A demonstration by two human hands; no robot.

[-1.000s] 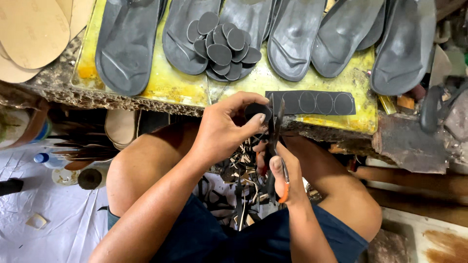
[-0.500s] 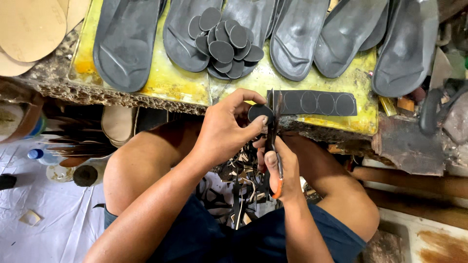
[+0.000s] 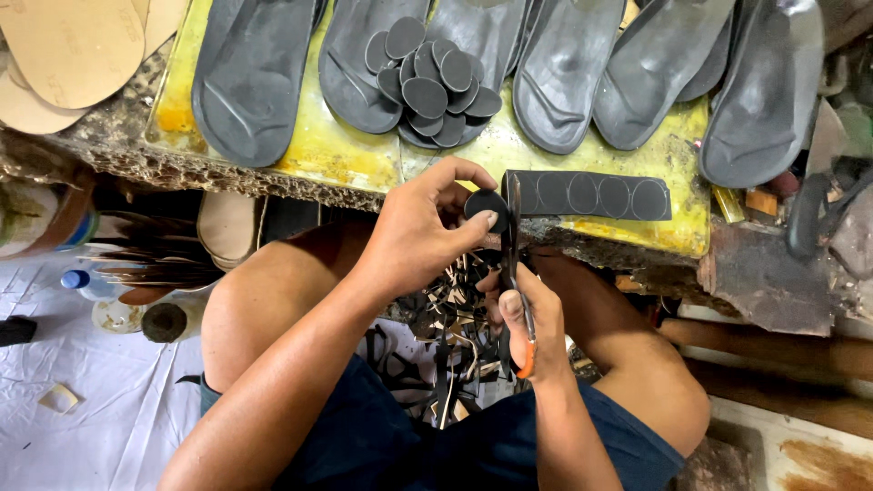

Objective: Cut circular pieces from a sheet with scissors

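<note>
My left hand (image 3: 420,232) pinches a small black rubber disc (image 3: 485,204) at the end of a black rubber strip (image 3: 600,195) marked with several ovals. My right hand (image 3: 527,318) grips orange-handled scissors (image 3: 511,264), blades pointing up and cutting at the disc's right edge. The strip lies across the front edge of a yellow, glue-stained workbench (image 3: 346,150). A pile of cut black discs (image 3: 432,77) sits on a dark shoe sole further back.
Several dark rubber soles (image 3: 245,82) lie in a row across the bench. Tan insole boards (image 3: 64,50) are at the top left. Rubber scraps (image 3: 450,309) hang between my knees. Bottles and a small tin (image 3: 164,321) stand on white sheeting on the left.
The scissors have worked further around the disc, and my left hand has turned it slightly. The view has shifted a little; the strip stays on the bench edge.
</note>
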